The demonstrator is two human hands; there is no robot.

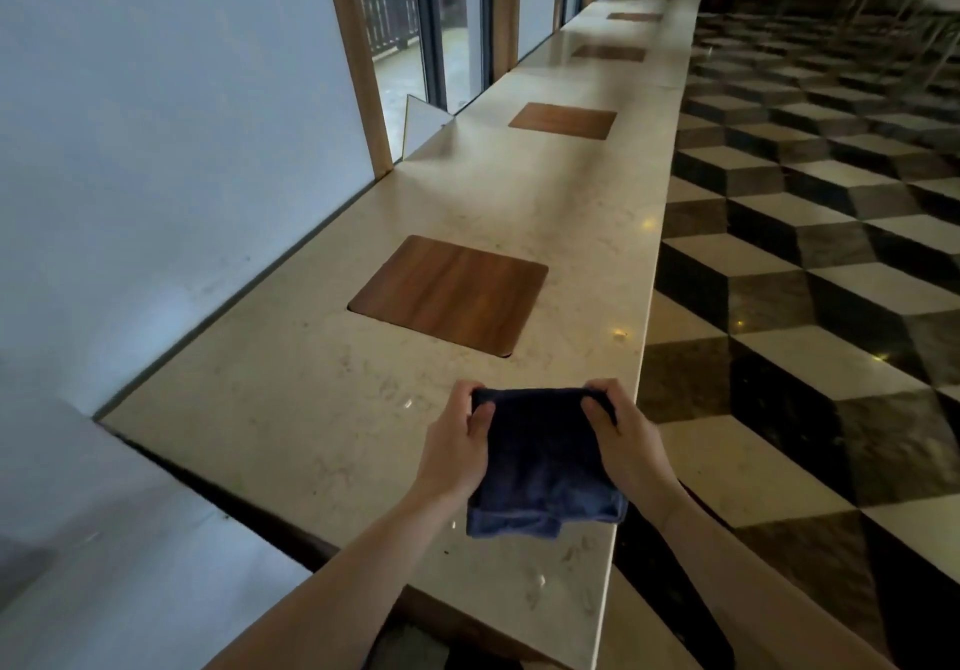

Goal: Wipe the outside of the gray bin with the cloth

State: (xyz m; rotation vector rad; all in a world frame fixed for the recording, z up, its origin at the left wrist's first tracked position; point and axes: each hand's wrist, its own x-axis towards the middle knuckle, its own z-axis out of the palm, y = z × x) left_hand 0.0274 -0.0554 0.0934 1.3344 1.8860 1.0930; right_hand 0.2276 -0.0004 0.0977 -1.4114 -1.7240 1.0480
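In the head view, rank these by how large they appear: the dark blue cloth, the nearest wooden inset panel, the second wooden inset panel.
1. Nearest wooden panel
2. Dark blue cloth; nearness to the camera enlarges it
3. Second wooden panel

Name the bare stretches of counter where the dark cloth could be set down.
Free: counter between the wall edge and the left hand; also between both hands and the nearest wooden inlay. Crowded only where right hand and cloth sit.

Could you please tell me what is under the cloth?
The cloth, held by both hands, hangs over the counter; whatever lies directly beneath is hidden.
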